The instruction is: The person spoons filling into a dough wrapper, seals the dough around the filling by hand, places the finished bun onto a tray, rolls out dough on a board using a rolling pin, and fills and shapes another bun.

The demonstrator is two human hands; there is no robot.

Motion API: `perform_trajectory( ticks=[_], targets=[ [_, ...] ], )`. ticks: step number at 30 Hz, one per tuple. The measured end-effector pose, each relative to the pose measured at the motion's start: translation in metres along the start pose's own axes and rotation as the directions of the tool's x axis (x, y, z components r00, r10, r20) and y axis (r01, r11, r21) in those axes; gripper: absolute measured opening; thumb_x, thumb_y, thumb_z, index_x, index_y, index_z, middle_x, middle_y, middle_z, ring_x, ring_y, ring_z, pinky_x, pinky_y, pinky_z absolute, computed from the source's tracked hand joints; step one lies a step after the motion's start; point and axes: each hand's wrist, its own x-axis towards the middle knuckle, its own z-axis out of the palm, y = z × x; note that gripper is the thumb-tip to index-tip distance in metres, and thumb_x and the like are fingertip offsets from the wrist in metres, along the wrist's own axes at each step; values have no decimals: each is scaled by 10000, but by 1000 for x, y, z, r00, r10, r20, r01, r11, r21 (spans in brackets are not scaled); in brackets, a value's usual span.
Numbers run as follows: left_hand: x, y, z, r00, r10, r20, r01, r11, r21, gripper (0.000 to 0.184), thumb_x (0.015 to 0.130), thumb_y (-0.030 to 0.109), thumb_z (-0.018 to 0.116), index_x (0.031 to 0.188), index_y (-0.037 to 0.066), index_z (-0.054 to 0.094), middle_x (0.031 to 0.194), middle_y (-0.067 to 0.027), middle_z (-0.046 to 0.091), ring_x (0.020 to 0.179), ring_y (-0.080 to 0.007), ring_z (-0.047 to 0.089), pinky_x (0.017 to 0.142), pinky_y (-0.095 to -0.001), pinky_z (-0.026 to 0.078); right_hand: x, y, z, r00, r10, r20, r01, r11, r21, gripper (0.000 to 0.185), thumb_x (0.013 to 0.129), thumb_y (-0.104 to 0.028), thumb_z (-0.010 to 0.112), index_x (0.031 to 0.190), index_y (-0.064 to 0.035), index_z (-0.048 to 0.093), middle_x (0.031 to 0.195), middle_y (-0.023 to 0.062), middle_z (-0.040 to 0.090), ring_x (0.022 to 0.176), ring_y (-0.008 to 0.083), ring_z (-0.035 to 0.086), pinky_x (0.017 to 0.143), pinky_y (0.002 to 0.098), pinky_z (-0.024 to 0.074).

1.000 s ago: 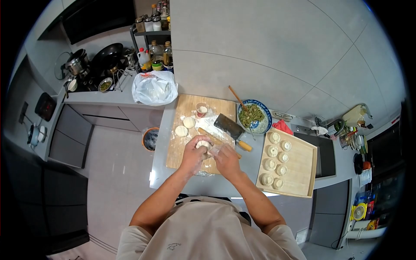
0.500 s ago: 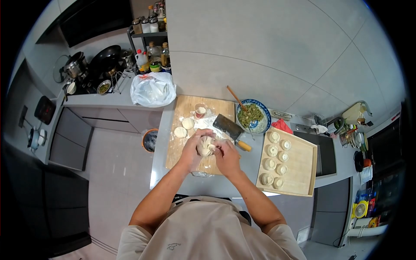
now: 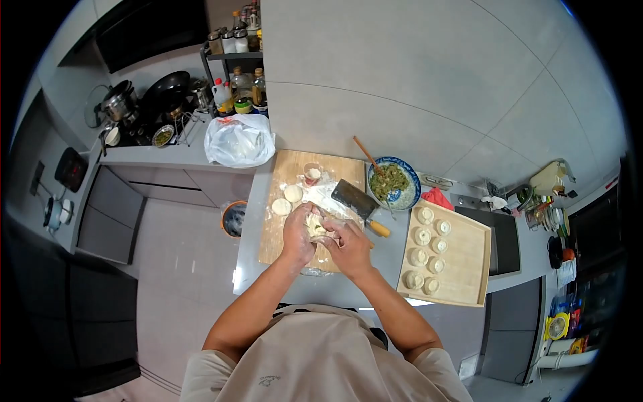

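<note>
Where hands (image 3: 299, 238) (image 3: 349, 249) curl inward, dough (image 3: 314, 226) sits.

- Things are borne by a grey countertop (image 3: 390, 249).
- Toward its ten o'clock, a floured wooden board (image 3: 273, 234) is laid.
- Toward one o'clock, a patterned bowl (image 3: 407, 195) is set.
- Toward three o'clock, a wooden tray (image 3: 463, 258) is placed.
</note>
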Motion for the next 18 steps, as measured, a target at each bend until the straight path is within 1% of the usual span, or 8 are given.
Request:
perform_trajectory(
  ticks=[2,3,5,8,11,12,15,18],
  targets=[
    [4,-5,-8,1000,1,6,-1,999,35,192,1043,212,512,956,60,591,902,-68,613,840,-189,619,759,-345,523,0,6,3,979,-186,-84,177,978,-108,197,923,-133,781,1113,-86,758,897,102,688,781,246,678,682,326,539],
    [4,-5,-8,1000,-12,9,12,1000,0,182,1042,210,518,956,68,594,897,-67,617,827,-192,623,748,-352,526,-1,5,1,979,-186,-84,177,978,-109,197,923,-133,781,1113,-86,758,897,102,688,781,246,678,682,326,539],
    [5,-4,-10,1000,-26,12,27,999,-36,173,1040,208,524,955,76,597,892,-67,621,813,-195,627,737,-358,529,-7,3,-5,993,46,-111,-49,998,-24,162,926,-58,737,1088,-70,746,896,85,703,734,197,654,693,318,524],
    [10,1,-21,993,-44,-112,28,990,-141,159,1042,240,545,973,105,594,850,-54,629,788,-225,648,712,-381,540,-4,43,-1,974,204,-100,-204,979,12,121,963,-98,714,1075,-61,740,859,94,706,726,180,643,692,311,517],
    [26,-9,-48,990,-95,-103,73,978,-197,157,1043,257,551,976,119,584,856,-51,635,799,-228,654,716,-390,548,-15,87,22,962,274,-8,-273,957,-97,140,991,-146,688,1081,-50,736,826,104,711,717,170,640,693,318,520],
    [29,-12,-52,969,-156,-193,112,969,-220,155,1045,267,549,975,131,572,861,-54,640,793,-227,649,712,-401,550,-22,107,33,947,318,53,-314,947,-62,178,981,-192,702,1074,-46,746,829,121,727,706,200,668,690,338,531],
    [47,-36,-94,936,-222,-273,147,951,-270,161,1052,278,542,988,132,570,866,-56,645,795,-229,649,712,-415,554,-32,125,54,899,412,152,-393,909,-138,195,964,-213,722,1050,-41,754,838,149,737,722,236,706,691,371,542],
    [53,-50,-111,918,-271,-290,179,935,-305,197,1064,303,532,988,126,571,867,-68,649,810,-241,658,733,-405,572,-33,143,71,906,398,145,-383,916,-119,189,940,-207,738,1006,-31,757,858,175,743,759,279,730,705,388,552]
  ],
)
